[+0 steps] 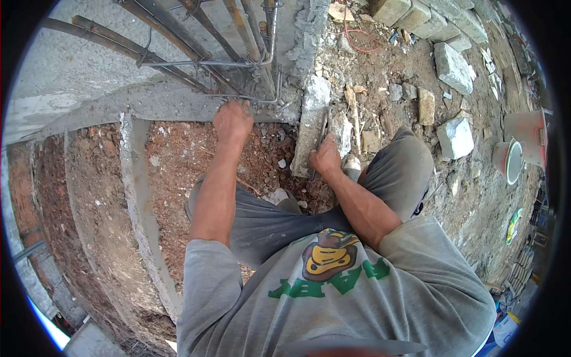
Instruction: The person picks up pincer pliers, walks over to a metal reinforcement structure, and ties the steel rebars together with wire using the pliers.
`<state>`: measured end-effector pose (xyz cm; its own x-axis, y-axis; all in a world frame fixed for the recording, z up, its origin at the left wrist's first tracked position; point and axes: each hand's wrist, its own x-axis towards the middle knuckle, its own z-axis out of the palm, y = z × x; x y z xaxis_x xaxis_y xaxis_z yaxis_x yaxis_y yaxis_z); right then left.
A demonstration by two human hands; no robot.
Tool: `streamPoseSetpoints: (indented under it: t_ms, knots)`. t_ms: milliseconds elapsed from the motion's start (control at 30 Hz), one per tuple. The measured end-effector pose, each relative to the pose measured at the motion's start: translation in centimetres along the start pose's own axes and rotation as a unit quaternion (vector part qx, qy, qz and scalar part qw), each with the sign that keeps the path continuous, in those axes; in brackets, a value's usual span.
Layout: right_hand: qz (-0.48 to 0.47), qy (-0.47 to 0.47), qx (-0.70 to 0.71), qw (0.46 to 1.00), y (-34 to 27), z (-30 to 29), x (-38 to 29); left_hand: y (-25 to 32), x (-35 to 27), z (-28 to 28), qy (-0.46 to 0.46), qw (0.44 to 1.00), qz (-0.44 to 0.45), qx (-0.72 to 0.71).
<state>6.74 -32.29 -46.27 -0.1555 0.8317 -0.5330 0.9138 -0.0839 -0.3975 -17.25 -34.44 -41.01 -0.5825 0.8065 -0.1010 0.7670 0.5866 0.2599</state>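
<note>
My left hand (233, 119) is at the foot of the steel rebar cage (196, 56), its fingers against the lowest wire stirrup (241, 96); whether they grip it is hidden. The bars rise from grey concrete (187, 107). My right hand (326, 156) is closed around a dark metal tool (324, 129), probably pliers or pincers, held over a long stone block (308, 134). The tool's head points towards the concrete edge. Reddish soil (263, 151) lies between my forearms and below the concrete.
A white rock (342, 129) and a wood strip (355, 118) lie beside my right hand. Further right are rough stones (455, 138), a stacked block wall (428, 20), a red wire (357, 44) and buckets (526, 138). Narrow concrete ridges (138, 214) cross the soil at left.
</note>
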Motion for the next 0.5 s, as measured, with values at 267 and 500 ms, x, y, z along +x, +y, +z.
streamPoseSetpoints:
  t_ms: [267,500]
  knots:
    - [-0.155,0.064,0.203,0.965,-1.7,0.2,-4.1,0.7,-0.7,-1.0,0.022,0.996,-0.054,-0.065]
    - [0.04,-0.276,0.402,0.872,-5.6,0.8,-5.1,-0.2,-1.4,-0.2,-0.011,0.973,-0.083,-0.214]
